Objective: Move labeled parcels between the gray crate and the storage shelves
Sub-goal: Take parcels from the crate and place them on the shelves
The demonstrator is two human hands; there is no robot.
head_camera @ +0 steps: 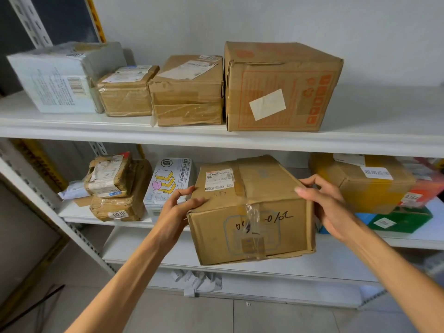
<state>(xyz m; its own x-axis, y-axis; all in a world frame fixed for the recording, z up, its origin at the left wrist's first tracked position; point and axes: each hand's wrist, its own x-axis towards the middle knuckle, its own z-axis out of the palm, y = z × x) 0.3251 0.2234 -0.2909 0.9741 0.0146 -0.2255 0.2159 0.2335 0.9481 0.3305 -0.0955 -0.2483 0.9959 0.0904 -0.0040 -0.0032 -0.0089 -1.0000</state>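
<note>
Head view, one frame. Cardboard box (249, 212) is held between both my hands in front of the middle shelf (79, 213). Its near end hangs out past the shelf edge; I cannot tell whether the far end rests on the board.

Left hand (179, 204): at the box's 9 o'clock side, thumb on the top face, fingers curled round the upper left edge — gripping.

Right hand (329, 205): at the 3 o'clock side, palm against the right wall, fingertips curled onto the top edge — gripping.

Shipping label (219, 179) sits on the box's top face, toward 11 o'clock. Handwritten marks and loose clear tape are on the face toward me.

Neighbours of the box:
- 9 o'clock: white printed packet (168, 186), just beside it; further out, a taped parcel marked 0038 (115, 210).
- 3 o'clock: yellow-brown carton (370, 188) resting on a green box (403, 218).
- 12 o'clock: upper shelf (120, 131), with a large orange-printed carton (281, 87) directly above.
</note>
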